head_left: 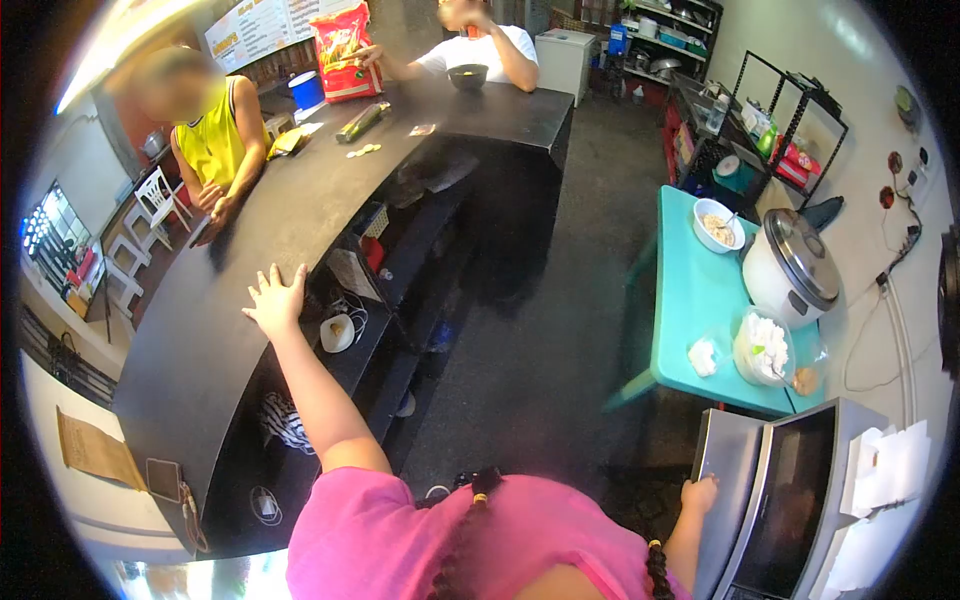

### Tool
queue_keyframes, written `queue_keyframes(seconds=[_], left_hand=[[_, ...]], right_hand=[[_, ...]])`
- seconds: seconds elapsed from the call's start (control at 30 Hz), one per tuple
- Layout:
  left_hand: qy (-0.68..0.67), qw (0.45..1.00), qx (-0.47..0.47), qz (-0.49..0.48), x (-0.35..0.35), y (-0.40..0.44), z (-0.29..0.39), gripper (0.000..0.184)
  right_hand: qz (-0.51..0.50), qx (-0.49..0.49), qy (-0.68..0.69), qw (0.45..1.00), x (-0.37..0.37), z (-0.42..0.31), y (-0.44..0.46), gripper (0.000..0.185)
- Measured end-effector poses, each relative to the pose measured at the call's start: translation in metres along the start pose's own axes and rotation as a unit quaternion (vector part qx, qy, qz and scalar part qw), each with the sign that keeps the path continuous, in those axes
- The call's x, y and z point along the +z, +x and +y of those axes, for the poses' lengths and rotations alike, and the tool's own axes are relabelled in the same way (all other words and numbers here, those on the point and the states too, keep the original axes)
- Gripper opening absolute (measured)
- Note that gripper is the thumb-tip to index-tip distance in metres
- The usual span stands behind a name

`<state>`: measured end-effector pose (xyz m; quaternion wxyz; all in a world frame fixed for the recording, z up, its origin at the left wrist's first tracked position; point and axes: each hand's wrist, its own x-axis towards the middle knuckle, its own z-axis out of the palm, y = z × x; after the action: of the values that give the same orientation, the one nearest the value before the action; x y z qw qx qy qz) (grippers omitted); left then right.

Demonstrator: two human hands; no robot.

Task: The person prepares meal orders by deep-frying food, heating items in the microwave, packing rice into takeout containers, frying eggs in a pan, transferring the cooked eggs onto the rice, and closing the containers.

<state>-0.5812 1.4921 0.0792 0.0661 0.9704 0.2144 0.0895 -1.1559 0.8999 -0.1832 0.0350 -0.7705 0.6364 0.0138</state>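
Step in hand, by judgement: moving or steadying the silver panel (722, 455), apparently a door, at the dark glass front of the appliance (790, 500). The panel stands at lower right, close to the corner of the green desk (680, 305). The right hand (700, 494) is closed on the panel's outer edge, fingers curled; grip force cannot be told. The left hand (277, 302) is palm down with fingers fanned wide, appears to rest near the inner edge of the black desk (320, 190), and holds nothing; it likely serves as a brace. The next move calls for steady force along the panel's swing, edge retained, body clear. Maintain clearance to the green desk, which carries the cooker (790, 270) and the bowl (706, 241).
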Motion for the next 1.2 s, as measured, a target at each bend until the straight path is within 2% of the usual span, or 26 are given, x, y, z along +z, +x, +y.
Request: queue_keyframes(seconds=[0.1, 0.17, 0.23, 0.27, 0.3, 0.37, 0.4, 0.47, 0.53, 0.57, 0.6, 0.63, 0.67, 0.7, 0.77, 0.83, 0.87, 0.9, 0.97, 1.0, 1.03, 1.07, 1.1, 1.13, 1.17, 1.2], left_hand=[[0.016, 1.0, -0.005, 0.0, -0.003, 0.005, -0.004, 0.084], [0.029, 0.999, 0.002, 0.019, 0.007, 0.013, -0.008, 0.083], [0.028, 0.999, 0.0, 0.02, 0.007, 0.012, -0.007, 0.083], [0.034, 0.999, -0.001, 0.026, 0.008, 0.012, -0.005, 0.084], [0.041, 0.999, -0.003, 0.032, 0.01, 0.012, -0.002, 0.084], [0.045, 0.999, -0.008, 0.027, 0.01, 0.011, 0.006, 0.085], [0.051, 0.998, -0.013, 0.032, 0.012, 0.015, 0.01, 0.087], [0.057, 0.997, -0.026, 0.036, 0.017, 0.014, 0.019, 0.089], [0.071, 0.994, 0.01, 0.084, 0.019, 0.014, 0.034, 0.076], [0.013, 0.987, 0.144, 0.073, 0.024, 0.019, 0.035, 0.065], [-0.044, 0.958, 0.276, 0.062, 0.029, 0.023, 0.034, 0.053], [-0.246, 0.888, 0.388, 0.01, 0.009, -0.001, 0.058, 0.032], [-0.479, 0.785, 0.373, -0.123, -0.001, -0.035, 0.09, 0.025], [-0.528, 0.72, 0.384, -0.235, -0.023, -0.077, 0.112, 0.023], [-0.385, 0.616, 0.584, -0.363, -0.037, -0.107, 0.143, 0.025], [-0.299, 0.649, 0.649, -0.26, -0.025, -0.11, 0.173, 0.027], [-0.274, 0.696, 0.614, -0.249, -0.024, -0.104, 0.191, 0.032], [-0.272, 0.703, 0.609, -0.247, -0.02, -0.092, 0.209, 0.032], [-0.175, 0.787, 0.58, -0.119, -0.01, -0.064, 0.243, 0.037], [-0.136, 0.818, 0.543, -0.134, -0.015, -0.054, 0.26, 0.05], [-0.131, 0.821, 0.54, -0.132, -0.021, -0.044, 0.276, 0.05], [-0.189, 0.824, 0.522, -0.118, -0.028, -0.039, 0.292, 0.059], [-0.247, 0.823, 0.501, -0.102, -0.035, -0.033, 0.308, 0.068], [-0.139, 0.852, 0.498, -0.085, -0.038, -0.023, 0.314, 0.08], [-0.086, 0.889, 0.444, -0.07, -0.039, -0.016, 0.317, 0.078], [-0.084, 0.915, 0.393, -0.038, -0.037, -0.007, 0.315, 0.078]], right_hand=[[-0.054, 0.017, 0.043, 0.997, -0.021, -0.003, -0.002, 0.06], [-0.026, 0.015, 0.035, 0.999, -0.023, -0.01, -0.005, 0.05], [-0.072, -0.012, 0.067, 0.995, -0.061, -0.043, -0.023, 0.037], [-0.007, -0.096, 0.12, 0.988, -0.028, -0.038, -0.014, 0.025], [-0.045, -0.123, 0.145, 0.981, -0.037, -0.064, -0.025, 0.022], [-0.027, -0.22, 0.201, 0.954, -0.026, -0.112, -0.046, 0.017], [-0.06, -0.218, 0.217, 0.95, -0.037, -0.145, -0.065, 0.018], [-0.095, -0.313, 0.28, 0.903, -0.016, -0.188, -0.08, 0.018], [-0.147, -0.386, 0.284, 0.865, -0.015, -0.231, -0.095, 0.015], [-0.171, -0.43, 0.293, 0.836, -0.014, -0.248, -0.095, 0.015], [-0.205, -0.465, 0.274, 0.817, -0.015, -0.261, -0.091, 0.014], [-0.236, -0.498, 0.257, 0.794, -0.017, -0.278, -0.086, 0.013], [-0.231, -0.53, 0.256, 0.774, -0.02, -0.295, -0.074, 0.014], [-0.231, -0.56, 0.25, 0.756, -0.03, -0.306, -0.064, 0.015], [-0.175, -0.539, 0.3, 0.767, -0.04, -0.334, -0.039, 0.026], [-0.154, -0.524, 0.298, 0.783, -0.038, -0.367, 0.006, 0.024], [-0.134, -0.534, 0.303, 0.778, -0.026, -0.385, 0.036, 0.021], [-0.116, -0.541, 0.309, 0.774, -0.016, -0.401, 0.063, 0.018], [-0.075, -0.564, 0.343, 0.747, -0.018, -0.44, 0.112, 0.013], [-0.146, -0.523, 0.32, 0.777, -0.029, -0.461, 0.131, 0.011], [-0.214, -0.478, 0.29, 0.801, -0.042, -0.483, 0.149, 0.023], [-0.163, -0.565, 0.307, 0.748, -0.045, -0.501, 0.164, 0.062], [-0.165, -0.57, 0.304, 0.746, -0.056, -0.523, 0.176, 0.062], [-0.247, -0.549, 0.146, 0.785, -0.07, -0.551, 0.183, 0.074], [-0.318, -0.512, -0.019, 0.798, -0.079, -0.575, 0.192, 0.087], [-0.304, -0.587, 0.002, 0.75, -0.064, -0.6, 0.206, 0.081]])
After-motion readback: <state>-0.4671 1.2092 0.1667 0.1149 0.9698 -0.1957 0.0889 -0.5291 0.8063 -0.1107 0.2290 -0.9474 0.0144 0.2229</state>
